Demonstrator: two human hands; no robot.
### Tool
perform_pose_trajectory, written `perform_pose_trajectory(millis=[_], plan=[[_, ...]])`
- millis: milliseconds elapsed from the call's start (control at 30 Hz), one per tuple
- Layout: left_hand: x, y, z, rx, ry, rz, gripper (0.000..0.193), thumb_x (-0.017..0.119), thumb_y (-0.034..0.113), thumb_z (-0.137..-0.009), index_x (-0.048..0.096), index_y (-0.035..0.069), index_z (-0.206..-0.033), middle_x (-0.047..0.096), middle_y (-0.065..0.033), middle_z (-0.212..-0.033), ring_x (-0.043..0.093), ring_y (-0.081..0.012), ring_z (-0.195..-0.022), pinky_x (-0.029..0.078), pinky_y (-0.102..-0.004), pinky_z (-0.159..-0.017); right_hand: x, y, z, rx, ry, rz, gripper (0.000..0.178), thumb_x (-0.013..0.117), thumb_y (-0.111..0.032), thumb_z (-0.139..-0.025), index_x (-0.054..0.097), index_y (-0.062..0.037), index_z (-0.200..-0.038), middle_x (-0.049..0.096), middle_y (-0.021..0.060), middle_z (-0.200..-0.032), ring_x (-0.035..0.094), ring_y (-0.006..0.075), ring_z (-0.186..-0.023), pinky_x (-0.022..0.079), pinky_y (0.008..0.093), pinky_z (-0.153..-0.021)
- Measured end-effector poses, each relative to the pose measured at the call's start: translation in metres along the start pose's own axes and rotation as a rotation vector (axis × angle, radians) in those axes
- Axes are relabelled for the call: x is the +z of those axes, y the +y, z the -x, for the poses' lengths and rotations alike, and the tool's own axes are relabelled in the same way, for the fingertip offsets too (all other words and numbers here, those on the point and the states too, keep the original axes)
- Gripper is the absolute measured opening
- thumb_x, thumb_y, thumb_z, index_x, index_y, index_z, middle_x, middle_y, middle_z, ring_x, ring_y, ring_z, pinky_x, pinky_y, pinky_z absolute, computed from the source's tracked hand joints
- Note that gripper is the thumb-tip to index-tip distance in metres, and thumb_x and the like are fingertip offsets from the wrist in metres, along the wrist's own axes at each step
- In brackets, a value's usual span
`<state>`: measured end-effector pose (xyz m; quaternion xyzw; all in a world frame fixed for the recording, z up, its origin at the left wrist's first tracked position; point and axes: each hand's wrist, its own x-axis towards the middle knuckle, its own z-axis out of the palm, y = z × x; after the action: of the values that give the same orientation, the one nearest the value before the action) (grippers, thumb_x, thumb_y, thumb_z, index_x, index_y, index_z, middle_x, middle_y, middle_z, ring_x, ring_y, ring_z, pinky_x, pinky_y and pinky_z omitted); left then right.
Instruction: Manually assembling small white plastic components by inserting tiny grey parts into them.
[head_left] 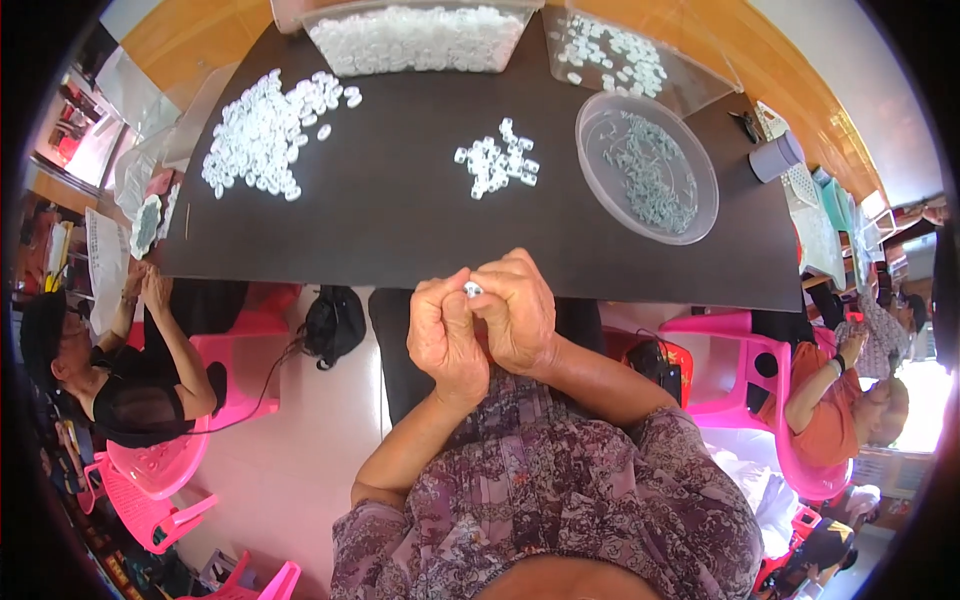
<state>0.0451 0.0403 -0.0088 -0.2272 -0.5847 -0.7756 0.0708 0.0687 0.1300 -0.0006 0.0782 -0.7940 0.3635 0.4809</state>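
Near the dark tabletop, both hands pinch a small white piece between them.

On the flat, dark brown tabletop we see a cluster of small white dark-marked pieces at the clock's centre, a heap of small white oval pieces at ten, a clear rectangular plastic bin near twelve, a clear plastic tray past one, and a round clear plastic dish at three.

No legible text or numbers.
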Motion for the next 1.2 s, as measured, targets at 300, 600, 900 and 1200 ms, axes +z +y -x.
perform_pose_trajectory(millis=[300,600,900,1200], plan=[[-0.002,-0.01,-0.066,-0.043,-0.322,-0.339,0.029,0.049,0.01,-0.092,0.053,0.002,-0.12,0.06,-0.0081,-0.094,0.054,-0.0127,-0.075,0.046,-0.0264,-0.069,-0.057,0.011,-0.021,0.283,0.045,0.053,0.018,0.062,0.009,-0.075,0.06,0.0006,-0.09,0.06,0.0085,-0.079,0.055,0.0144,-0.068,0.043,0.0245,-0.059],[0.053,-0.086,-0.152,0.362,-0.896,-0.874,0.06,0.045,0.049,-0.089,0.04,0.01,-0.134,0.034,-0.0135,-0.142,0.029,-0.0307,-0.132,0.023,-0.0476,-0.103,-0.145,0.028,-0.063,0.494,0.095,0.057,0.012,0.061,0.005,-0.08,0.062,0.002,-0.092,0.058,0.001,-0.081,0.053,0.0066,-0.076,0.042,0.0191,-0.067],[0.043,-0.078,-0.135,0.436,-1.087,-0.985,0.059,0.044,0.051,-0.087,0.044,0.009,-0.13,0.037,-0.0135,-0.14,0.03,-0.0292,-0.132,0.021,-0.0467,-0.105,-0.189,0.086,-0.144,0.513,0.089,0.227,0.013,0.064,-0.005,-0.078,0.065,0.0017,-0.089,0.062,-0.0005,-0.078,0.054,0.006,-0.073,0.044,0.0211,-0.067],[0.045,-0.06,-0.126,0.673,-0.926,-1.015,0.061,0.052,0.048,-0.082,0.045,0.009,-0.129,0.037,-0.0105,-0.14,0.029,-0.0269,-0.132,0.027,-0.0484,-0.1,-0.194,0.215,-0.224,0.333,0.099,0.462,0.015,0.063,-0.01,-0.077,0.065,-0.0012,-0.088,0.063,0.0038,-0.072,0.056,0.0106,-0.067,0.044,0.0259,-0.062]])
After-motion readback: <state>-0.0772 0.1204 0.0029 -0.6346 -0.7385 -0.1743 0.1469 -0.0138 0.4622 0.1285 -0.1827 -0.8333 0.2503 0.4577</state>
